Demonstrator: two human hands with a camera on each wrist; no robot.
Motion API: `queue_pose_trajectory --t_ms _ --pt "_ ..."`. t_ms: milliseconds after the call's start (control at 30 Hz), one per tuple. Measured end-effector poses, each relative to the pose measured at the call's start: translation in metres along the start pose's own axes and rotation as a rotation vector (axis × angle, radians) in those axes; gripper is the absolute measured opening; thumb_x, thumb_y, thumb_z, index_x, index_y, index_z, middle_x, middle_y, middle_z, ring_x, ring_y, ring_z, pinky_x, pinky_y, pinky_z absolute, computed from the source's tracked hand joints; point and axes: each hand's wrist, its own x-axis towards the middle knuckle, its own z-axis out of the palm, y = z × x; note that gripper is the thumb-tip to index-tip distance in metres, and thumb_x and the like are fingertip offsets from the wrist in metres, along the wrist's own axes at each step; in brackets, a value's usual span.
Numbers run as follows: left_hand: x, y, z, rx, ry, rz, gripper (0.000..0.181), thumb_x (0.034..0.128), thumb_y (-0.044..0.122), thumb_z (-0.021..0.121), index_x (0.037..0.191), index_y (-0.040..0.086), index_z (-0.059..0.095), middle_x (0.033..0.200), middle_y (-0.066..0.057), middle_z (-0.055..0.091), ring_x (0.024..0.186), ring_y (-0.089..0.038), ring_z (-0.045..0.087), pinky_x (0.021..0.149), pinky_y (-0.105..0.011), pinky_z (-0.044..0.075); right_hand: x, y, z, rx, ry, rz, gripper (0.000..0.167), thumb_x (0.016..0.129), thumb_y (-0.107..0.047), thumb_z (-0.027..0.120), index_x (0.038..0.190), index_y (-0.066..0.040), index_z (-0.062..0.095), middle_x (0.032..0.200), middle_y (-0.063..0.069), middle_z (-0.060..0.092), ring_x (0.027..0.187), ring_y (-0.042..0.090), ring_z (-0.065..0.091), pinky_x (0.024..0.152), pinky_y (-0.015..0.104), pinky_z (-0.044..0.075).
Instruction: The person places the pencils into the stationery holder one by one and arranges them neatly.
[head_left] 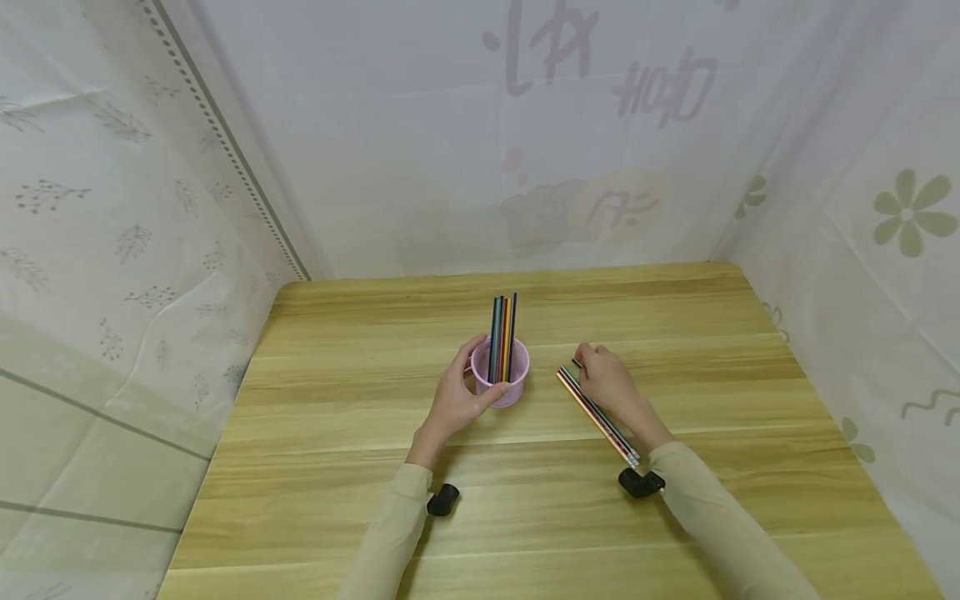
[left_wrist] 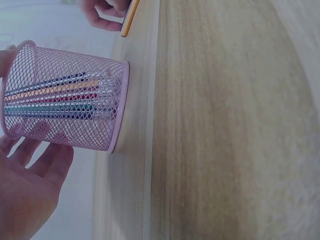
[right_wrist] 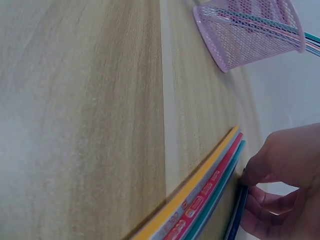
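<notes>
A pink mesh cup (head_left: 510, 395) stands upright on the table with several pencils (head_left: 502, 337) leaning in it. My left hand (head_left: 455, 400) curls round the cup's left side, thumb at the near rim; the left wrist view shows its fingers against the mesh (left_wrist: 65, 135). To the right, several pencils (head_left: 600, 419) lie side by side on the table, yellow, red and green among them. My right hand (head_left: 611, 387) is at their far end, and in the right wrist view its thumb and fingers pinch a dark pencil (right_wrist: 237, 212) beside the green one (right_wrist: 215, 195).
The wooden table (head_left: 337, 417) runs back to a pale printed curtain (head_left: 390, 167), with more curtain at both sides. A black wrist device (head_left: 444, 500) is at my left wrist and another (head_left: 641, 482) at my right, near the lying pencils' near ends.
</notes>
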Motion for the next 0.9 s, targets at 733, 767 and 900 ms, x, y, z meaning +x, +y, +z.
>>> queue_pose_trajectory --t_ms 733,767,900 --pt "0.000 0.000 0.001 0.004 -0.011 -0.001 0.085 0.0819 0.009 0.083 0.153 0.001 0.038 0.149 -0.029 0.048 0.130 -0.051 0.052 0.108 -0.062 0.046 0.030 -0.045 -0.048 0.126 0.207 -0.212 0.031 0.088 0.006 0.055 0.119 0.009 0.060 0.080 0.015 0.060 0.070 0.024 0.057 0.057 0.032 0.050" --pt "0.000 0.000 0.000 0.005 -0.011 -0.003 0.085 0.0819 0.009 0.083 0.153 0.001 0.038 0.149 -0.028 0.048 0.130 -0.051 0.053 0.108 -0.062 0.046 0.032 -0.048 -0.052 0.134 0.222 -0.222 0.031 0.088 0.007 0.055 0.119 0.010 0.060 0.081 0.015 0.060 0.072 0.025 0.059 0.059 0.033 0.052" --pt "0.000 -0.001 0.000 0.007 -0.013 -0.005 0.086 0.0817 0.009 0.083 0.153 -0.001 0.037 0.149 -0.028 0.048 0.130 -0.050 0.053 0.109 -0.060 0.047 0.039 -0.061 -0.068 0.189 0.283 -0.243 0.033 0.088 0.006 0.054 0.121 0.010 0.059 0.085 0.015 0.061 0.076 0.026 0.064 0.062 0.035 0.056"
